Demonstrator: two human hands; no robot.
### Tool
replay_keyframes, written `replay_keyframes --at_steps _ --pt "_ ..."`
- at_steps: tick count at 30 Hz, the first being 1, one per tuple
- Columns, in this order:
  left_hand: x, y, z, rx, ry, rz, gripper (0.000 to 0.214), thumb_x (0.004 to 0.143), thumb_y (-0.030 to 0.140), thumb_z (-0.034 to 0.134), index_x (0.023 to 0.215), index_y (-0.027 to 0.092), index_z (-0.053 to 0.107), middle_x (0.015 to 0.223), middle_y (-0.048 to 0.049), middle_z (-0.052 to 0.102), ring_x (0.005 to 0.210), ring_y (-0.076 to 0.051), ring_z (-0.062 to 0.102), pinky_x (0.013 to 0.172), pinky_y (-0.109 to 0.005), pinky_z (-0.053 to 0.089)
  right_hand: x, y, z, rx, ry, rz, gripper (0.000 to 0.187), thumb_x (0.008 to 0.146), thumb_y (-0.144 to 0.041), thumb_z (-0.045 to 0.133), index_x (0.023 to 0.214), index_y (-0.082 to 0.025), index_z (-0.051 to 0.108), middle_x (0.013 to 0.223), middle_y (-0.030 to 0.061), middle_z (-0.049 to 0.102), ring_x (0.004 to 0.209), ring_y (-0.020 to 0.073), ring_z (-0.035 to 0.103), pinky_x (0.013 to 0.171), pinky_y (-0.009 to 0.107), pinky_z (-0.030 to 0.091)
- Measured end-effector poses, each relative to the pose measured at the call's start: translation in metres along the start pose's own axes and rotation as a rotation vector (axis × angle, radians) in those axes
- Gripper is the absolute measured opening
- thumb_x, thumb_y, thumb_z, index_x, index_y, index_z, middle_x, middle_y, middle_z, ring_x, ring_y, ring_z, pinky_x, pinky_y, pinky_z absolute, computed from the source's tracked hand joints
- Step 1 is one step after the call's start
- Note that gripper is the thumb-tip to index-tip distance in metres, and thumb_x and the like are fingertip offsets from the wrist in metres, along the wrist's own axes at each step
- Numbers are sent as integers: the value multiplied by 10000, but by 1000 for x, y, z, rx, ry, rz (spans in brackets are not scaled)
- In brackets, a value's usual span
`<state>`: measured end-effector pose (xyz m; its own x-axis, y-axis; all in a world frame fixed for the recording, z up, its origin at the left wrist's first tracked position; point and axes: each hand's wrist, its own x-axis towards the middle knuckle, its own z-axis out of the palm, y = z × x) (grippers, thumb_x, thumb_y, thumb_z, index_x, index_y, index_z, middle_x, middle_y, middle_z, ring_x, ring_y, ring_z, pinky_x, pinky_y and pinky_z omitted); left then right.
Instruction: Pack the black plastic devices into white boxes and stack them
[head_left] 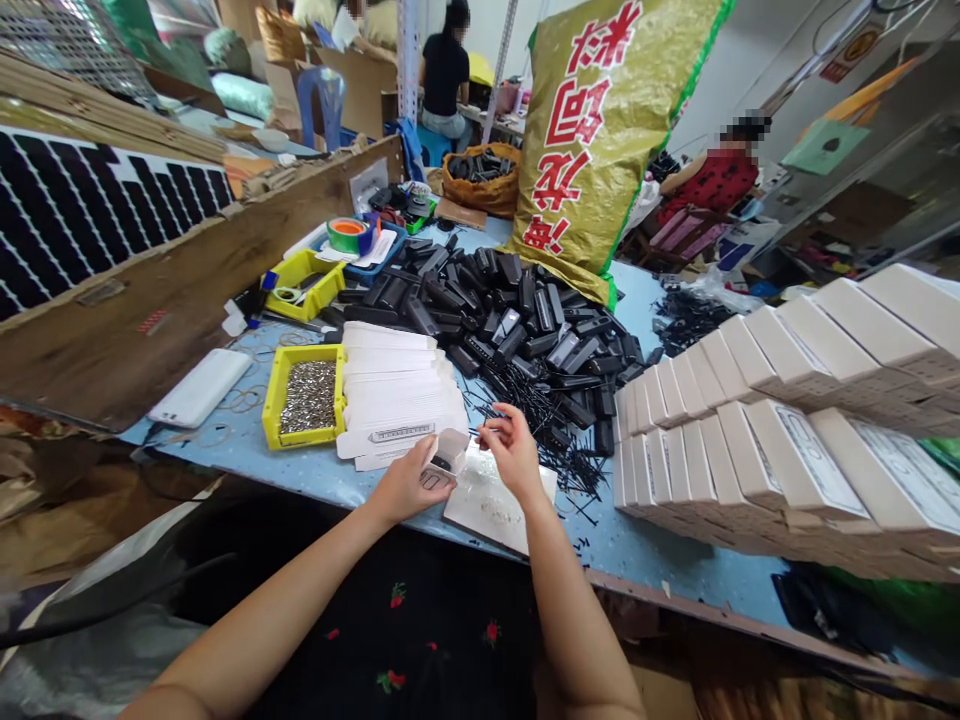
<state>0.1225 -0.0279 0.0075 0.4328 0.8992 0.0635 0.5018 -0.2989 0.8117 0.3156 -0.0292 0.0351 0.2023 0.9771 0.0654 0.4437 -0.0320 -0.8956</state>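
Observation:
My left hand [403, 487] is closed around a small white carton [448, 455], its open end facing up and to the right. Something black shows inside the carton. Just right of that opening, my right hand [514, 455] has its thumb and fingers pinched together; a dark bit shows at the fingertips, too small to name. Under the right hand lies a pale board [491, 505]. Flat white cartons [405, 385] are stacked beyond my left hand. Thin black sticks [536, 410] and a heap of black plastic cases [495, 310] lie past my right hand.
A yellow bin [273, 400] of small metal parts and a white power-bank-like block [201, 387] are at left. Rows of filled-looking white boxes [701, 450] stand at right. A large gold sack [592, 130] rises behind the heap. Two people sit farther back.

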Motion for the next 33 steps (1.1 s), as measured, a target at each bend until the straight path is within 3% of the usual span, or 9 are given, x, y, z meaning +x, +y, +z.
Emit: replay_keyframes --at_steps 3,7,12,15,19,22,25,28,33 --pt "2 -1 3 16 -10 1 747 717 372 677 1353 217 317 1257 -102 574 1074 -273 613 886 -376 494 -29 -15 6 169 95 -170 330 879 -311 560 1197 -232 526 889 24 633 754 149 622 721 305 525" --pt "3 -8 8 -4 46 75 711 759 355 643 1359 221 286 1303 -112 530 1114 -258 589 910 -381 482 -40 -17 12 -98 84 -339 95 817 -298 652 865 -220 676 915 56 633 926 204 568 885 395 456" --pt "7 -11 12 31 27 152 356 761 358 630 1057 217 493 1062 -61 609 974 -233 626 825 -355 507 -30 4 30 374 74 -47 482 799 -409 651 1242 -248 552 981 42 635 830 157 600 782 319 504" --pt "10 -8 12 -7 -1 130 556 705 358 670 1179 211 419 1081 -76 615 922 -245 651 783 -363 517 -27 10 41 635 -123 24 459 783 -503 646 1167 -253 626 1120 60 649 997 202 616 892 359 487" --pt "15 -2 7 -52 -84 43 907 707 363 673 1415 188 133 1130 -119 631 947 -279 666 800 -391 518 -26 4 38 610 -196 -137 355 772 -545 652 939 -242 733 1181 73 647 1155 249 560 1026 411 399" --pt "17 -5 7 -50 -84 65 957 728 385 664 1448 186 66 1138 -122 629 988 -276 659 837 -396 514 -23 6 31 592 -199 -88 461 739 -587 660 1044 -244 697 1152 69 659 1100 238 590 1001 417 423" --pt "16 -20 13 -32 89 163 875 709 448 686 1383 157 209 1144 -143 601 981 -273 656 855 -409 514 -20 21 31 731 -169 118 640 685 -652 656 1169 -236 619 1024 50 672 913 200 640 864 394 508" --pt "15 -32 18 9 259 263 642 701 483 690 1186 164 415 1047 -119 625 910 -271 666 795 -400 539 -20 32 39 770 -171 187 544 613 -583 745 990 -198 671 855 18 651 768 162 626 791 354 522" --pt "15 -30 18 99 110 391 390 757 423 643 1056 221 493 1011 -64 658 898 -240 676 743 -333 556 -24 21 47 757 -170 112 471 708 -529 694 1034 -190 671 990 48 653 885 187 614 857 353 500"
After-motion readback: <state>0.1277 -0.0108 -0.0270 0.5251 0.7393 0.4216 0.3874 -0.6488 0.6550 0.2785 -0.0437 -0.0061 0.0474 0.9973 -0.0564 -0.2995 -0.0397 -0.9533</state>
